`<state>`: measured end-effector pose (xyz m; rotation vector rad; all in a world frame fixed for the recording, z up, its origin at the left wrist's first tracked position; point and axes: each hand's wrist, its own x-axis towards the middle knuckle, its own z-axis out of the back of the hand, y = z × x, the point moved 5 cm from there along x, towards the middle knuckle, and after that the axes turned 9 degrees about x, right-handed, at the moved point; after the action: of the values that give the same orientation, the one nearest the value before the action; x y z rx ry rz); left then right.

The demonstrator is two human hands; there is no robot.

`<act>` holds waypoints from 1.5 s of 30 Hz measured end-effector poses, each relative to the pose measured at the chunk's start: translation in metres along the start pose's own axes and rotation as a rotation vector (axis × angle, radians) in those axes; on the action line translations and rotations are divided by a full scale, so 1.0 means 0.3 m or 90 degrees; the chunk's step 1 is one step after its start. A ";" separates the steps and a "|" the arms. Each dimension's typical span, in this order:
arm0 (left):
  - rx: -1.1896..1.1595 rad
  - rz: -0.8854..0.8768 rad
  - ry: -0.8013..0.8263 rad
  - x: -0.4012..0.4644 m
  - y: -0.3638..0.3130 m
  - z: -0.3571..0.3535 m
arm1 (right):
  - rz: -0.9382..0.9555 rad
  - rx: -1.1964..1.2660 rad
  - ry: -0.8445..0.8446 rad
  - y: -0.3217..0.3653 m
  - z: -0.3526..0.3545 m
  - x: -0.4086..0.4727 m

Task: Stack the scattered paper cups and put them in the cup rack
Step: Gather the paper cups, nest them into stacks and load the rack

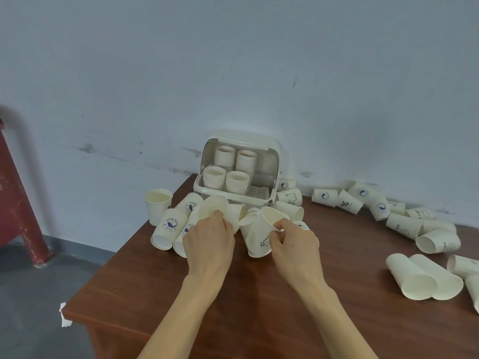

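**Four stacks racked, most cups still loose**

We judged the job under way but far from finished. The cup rack stood open at the back of the table, against the wall, and already held four stacks of cups, two in front and two behind, with bare grid floor showing to their right.

Our left hand had its fingers curled round a tilted cup just in front of the rack. Our right hand pinched the rim of another cup between thumb and fingers, its mouth tipped toward the left one. The two cups were near each other but not yet nested, so we took this as the start of a fresh stack.

Plenty remained. A cluster of printed cups lay on their sides at the table's left corner, with one upright cup beside them. A long trail of fallen cups ran along the wall to the right, and more plain ones lay at the right edge.
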<state>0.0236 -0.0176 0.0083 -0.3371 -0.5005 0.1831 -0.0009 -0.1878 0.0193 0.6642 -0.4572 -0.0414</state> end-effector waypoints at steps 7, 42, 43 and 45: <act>-0.007 -0.008 -0.019 0.009 0.009 0.035 | 0.028 0.059 0.080 0.035 -0.067 0.027; 0.002 -0.052 0.002 0.135 0.002 -0.012 | 0.076 0.065 -0.011 0.076 -0.047 0.168; 0.005 -0.054 0.001 0.148 -0.002 -0.009 | 0.076 0.062 -0.013 0.077 -0.049 0.183; 0.010 -0.058 -0.010 0.177 -0.009 -0.001 | 0.075 0.057 -0.013 0.081 -0.054 0.214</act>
<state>0.0699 -0.0069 0.0322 -0.2964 -0.5282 0.1009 0.0610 -0.1707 0.0482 0.7249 -0.5191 0.0841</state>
